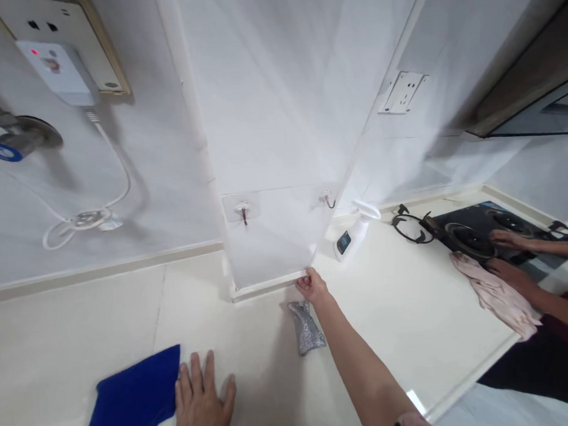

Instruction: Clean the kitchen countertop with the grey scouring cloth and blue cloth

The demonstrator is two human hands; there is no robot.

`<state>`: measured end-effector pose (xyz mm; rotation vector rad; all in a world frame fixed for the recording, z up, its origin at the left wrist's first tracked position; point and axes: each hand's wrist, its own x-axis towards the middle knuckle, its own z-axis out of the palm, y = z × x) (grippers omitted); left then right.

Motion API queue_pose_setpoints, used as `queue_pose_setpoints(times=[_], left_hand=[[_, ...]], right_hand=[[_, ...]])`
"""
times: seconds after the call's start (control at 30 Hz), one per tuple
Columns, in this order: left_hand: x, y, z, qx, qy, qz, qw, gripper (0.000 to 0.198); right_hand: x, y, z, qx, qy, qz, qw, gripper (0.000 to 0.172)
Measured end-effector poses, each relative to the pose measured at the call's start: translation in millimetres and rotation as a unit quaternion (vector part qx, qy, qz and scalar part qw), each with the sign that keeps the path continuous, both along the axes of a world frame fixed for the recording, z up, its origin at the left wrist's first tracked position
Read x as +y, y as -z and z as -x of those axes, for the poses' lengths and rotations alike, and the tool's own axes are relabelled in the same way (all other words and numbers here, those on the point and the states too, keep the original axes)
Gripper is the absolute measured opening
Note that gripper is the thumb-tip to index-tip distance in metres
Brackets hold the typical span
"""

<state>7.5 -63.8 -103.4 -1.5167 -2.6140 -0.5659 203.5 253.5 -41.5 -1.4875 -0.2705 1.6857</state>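
My left hand (201,408) lies flat on the pale countertop (65,341), fingers spread, its edge touching a blue cloth (129,403) that lies to its left. My right hand (312,285) reaches forward to the bottom corner of the white wall column (276,240), fingers curled in a pinch against the column's lower edge; what they hold, if anything, is too small to make out. A grey silvery scouring cloth (305,327) lies on the counter just below that hand.
A white spray bottle (354,234) stands by the column. At right another person's hands (506,255) work at a black gas hob (487,233) with a pink cloth (500,296). A loose burner ring (411,227) lies beside it. Sockets, a valve and a cable hang on the wall.
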Motion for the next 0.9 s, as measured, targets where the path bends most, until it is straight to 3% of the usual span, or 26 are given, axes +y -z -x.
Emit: queue_pose_setpoints(times=[0.3,0.63,0.9], left_hand=[[2,-1.5,-2,0.016,0.009,-0.031,0.999,0.077],[2,-5.2,0,-0.002,0.001,-0.023,1.000,0.074],[1,0.5,1,-0.009,-0.004,-0.032,0.999,0.073]], right_hand=[[-15,-0.5,31,-0.003,0.001,-0.005,1.000,0.027],[-7,-2.9,-11,-0.058,-0.021,-0.046,0.997,0.025],[-9,-1.4,-17,-0.188,-0.058,-0.144,0.970,0.031]])
